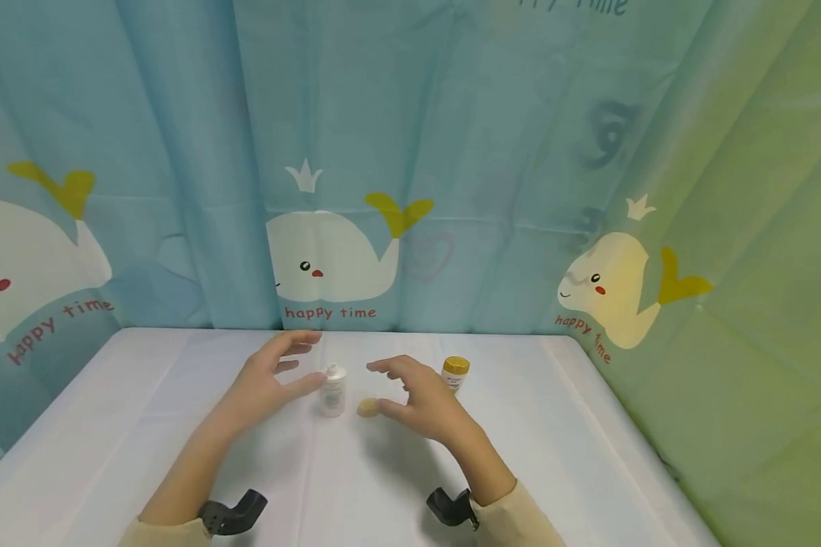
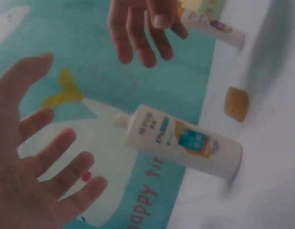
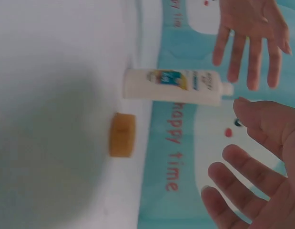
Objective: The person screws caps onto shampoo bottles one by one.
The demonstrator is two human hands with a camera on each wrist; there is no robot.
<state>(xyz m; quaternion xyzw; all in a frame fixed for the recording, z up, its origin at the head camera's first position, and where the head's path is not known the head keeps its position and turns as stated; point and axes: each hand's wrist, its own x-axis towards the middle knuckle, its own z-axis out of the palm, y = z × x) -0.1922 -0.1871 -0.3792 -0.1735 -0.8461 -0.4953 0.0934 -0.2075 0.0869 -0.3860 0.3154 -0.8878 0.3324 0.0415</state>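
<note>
Fingers (image 2: 56,149) of left hand (image 1: 267,386) and right hand (image 1: 422,399) are spread, nothing gripped; white plastic bottle (image 1: 332,396) is stood upright between hands, near tan rounded block (image 1: 366,408).

The bottle (image 1: 332,396) is coloured white and marked with a teal panel and yellow-orange; an orange-brown is shown by the block (image 3: 122,135). The jar (image 1: 453,380) is coloured white, marked with purple and capped in gold. The bench (image 1: 178,395) is covered in plain white. The curtain (image 1: 451,114) is tinted blue, with green at the right, and is printed with white whales, yellow tails, white crowns and red lettering. The sleeves (image 1: 518,520) are coloured beige.
</note>
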